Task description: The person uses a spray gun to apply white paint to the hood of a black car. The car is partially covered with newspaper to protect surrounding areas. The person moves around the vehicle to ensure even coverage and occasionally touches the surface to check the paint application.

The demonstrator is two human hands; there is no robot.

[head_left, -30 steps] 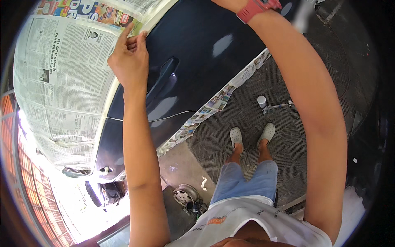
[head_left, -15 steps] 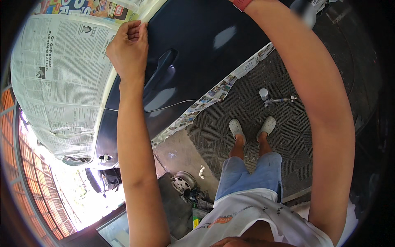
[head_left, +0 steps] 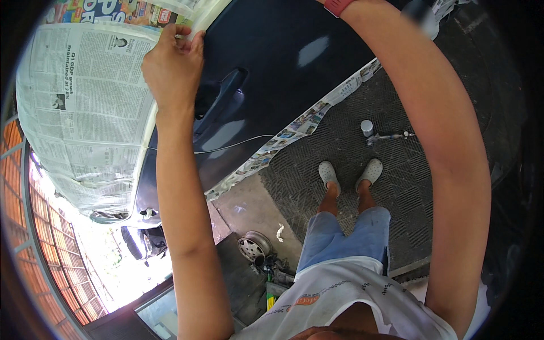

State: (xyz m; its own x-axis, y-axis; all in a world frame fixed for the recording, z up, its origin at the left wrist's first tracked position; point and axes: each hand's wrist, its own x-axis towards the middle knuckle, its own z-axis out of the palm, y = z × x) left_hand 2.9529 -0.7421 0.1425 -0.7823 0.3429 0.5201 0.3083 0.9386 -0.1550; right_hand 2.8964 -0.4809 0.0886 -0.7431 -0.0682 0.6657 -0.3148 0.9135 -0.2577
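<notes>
The person point(head_left: 340, 277) before me reaches forward with the left arm point(head_left: 190, 226) nearly straight, left hand point(head_left: 174, 65) half-curled; the right arm point(head_left: 447, 136) bows outward, right hand out of view.

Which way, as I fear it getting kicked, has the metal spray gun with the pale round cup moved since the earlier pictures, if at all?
No: the spray gun keeps its place on the black textured floor mat; both shift together in view.

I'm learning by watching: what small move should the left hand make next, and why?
Perhaps the left hand should smooth the pale tape strip: its fingers are at that strip, which runs between the printed newspaper covering and the glossy dark blue car panel.
</notes>
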